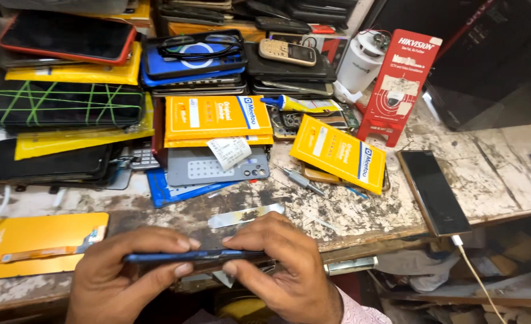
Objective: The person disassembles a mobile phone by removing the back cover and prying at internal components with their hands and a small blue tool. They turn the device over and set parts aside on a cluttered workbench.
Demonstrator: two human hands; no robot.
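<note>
Blue thin smartphone point(196, 256) is seen edge-on, held flat and level just above the front edge of the worn wooden counter point(505, 162); it looks like a dark blue slim bar. The left hand point(118, 279) has its grip closed on the left end, thumb under and fingers over. The right hand point(283, 270) has its grip clamped on the right end in the same way.

Just behind the hands lies one flat metal strip point(245, 216). At the left edge lies one long yellow flat panel point(37, 243). Farther back, one grey phone back cover point(217, 166) lies under a white paper slip point(229, 151). Two yellow-orange rectangular packages with blue and white labels are there: one point(217, 118) lies on the stack, the second point(337, 153) lies tilted to the right of it. One red cardboard sign point(400, 84) stands upright behind. One black smartphone point(433, 192) lies at the right, with a white cable point(475, 276) plugged in.
</note>
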